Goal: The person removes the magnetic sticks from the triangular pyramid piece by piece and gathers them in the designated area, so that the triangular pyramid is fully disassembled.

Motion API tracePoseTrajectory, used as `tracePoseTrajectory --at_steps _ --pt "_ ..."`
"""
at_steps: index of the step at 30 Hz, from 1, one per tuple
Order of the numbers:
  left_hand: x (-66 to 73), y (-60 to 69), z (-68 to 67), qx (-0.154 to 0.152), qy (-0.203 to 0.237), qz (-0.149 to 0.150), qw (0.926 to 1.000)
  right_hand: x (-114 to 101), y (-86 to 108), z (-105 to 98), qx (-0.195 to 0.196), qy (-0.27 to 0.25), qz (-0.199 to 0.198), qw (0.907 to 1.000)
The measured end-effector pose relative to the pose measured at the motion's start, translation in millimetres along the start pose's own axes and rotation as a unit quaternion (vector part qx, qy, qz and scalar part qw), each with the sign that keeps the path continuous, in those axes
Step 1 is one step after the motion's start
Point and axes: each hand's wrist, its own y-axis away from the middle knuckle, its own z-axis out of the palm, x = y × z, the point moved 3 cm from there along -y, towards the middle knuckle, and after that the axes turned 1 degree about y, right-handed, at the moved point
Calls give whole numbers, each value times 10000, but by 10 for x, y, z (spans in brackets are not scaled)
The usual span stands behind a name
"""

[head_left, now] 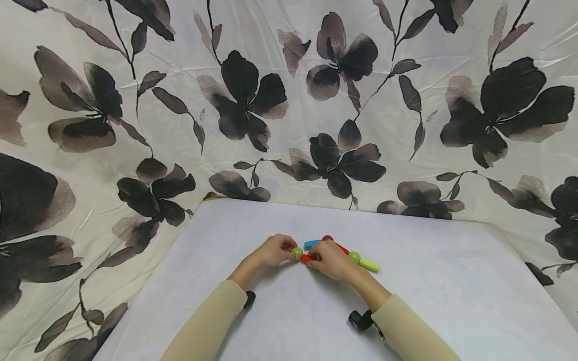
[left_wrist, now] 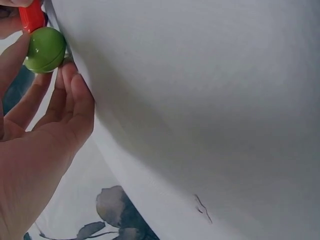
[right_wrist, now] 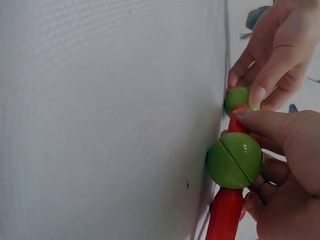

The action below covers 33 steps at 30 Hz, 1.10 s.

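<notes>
With bent fingers and thumb, my left hand [head_left: 274, 250] pinches a glossy green ball [left_wrist: 46, 50]. Against that ball sits the end of a short red rod [head_left: 307, 258], which my right hand [head_left: 335, 260] holds between thumb and fingers. Close by the right hand in its wrist view is another green ball [right_wrist: 235, 160] with a seam across it; a red rod [right_wrist: 225, 215] runs from it toward the bottom edge. In the head view, part of the toy rod-and-ball pieces is hidden behind the right hand.
Just beyond the right hand lie a blue rod [head_left: 312, 244], a red ball [head_left: 327, 238], a second red rod [head_left: 342, 248], a green ball [head_left: 354, 257] and a yellow-green rod [head_left: 369, 264]. The white table [head_left: 429, 301] ends at a flower-patterned cloth [head_left: 289, 125] behind.
</notes>
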Motion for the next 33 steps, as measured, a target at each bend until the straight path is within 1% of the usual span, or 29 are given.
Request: tracePoseTrajectory --at_steps 6,10,20,25,29,33 --pt "-27 -21 -43 251 -203 -130 9994 -24 37 -10 -176 66 -83 9998" --pt "-34 -30 -55 292 -216 -228 9991 -24 66 -8 -132 65 -145 9998" --pt "-43 -50 -25 286 -274 -134 9991 -2 115 1 -113 43 36 9999" --pt "-55 -61 -40 265 -369 -52 9990 -12 120 8 -97 136 17 9999" --pt "-60 -114 -70 288 -387 -40 9988 -14 135 4 -48 148 18 9999" --pt "-68 -218 -124 358 -306 -89 9989 -25 151 -15 21 80 -7 10000"
